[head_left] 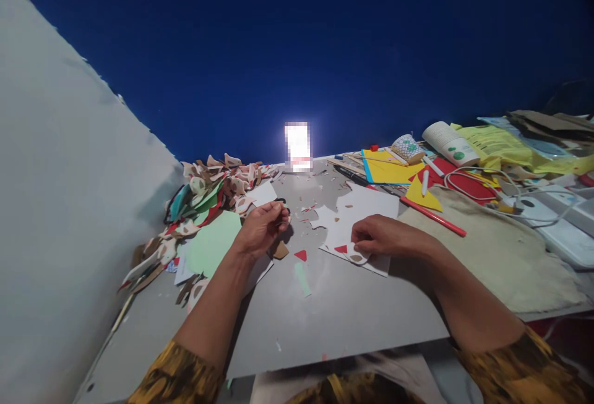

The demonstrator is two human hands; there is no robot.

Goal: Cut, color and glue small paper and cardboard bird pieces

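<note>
While the left hand (265,226) half-curled, contents unclear, the right hand (381,235) likewise, at a white cutout (357,258), grip uncertain.

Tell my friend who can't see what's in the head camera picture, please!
Over a grey table, a person's right hand touches a small white cutout, while the left hand is curled by a black loop. A heap of cut shapes lies at left, a red stick at right, and a blue wall stands behind.
</note>
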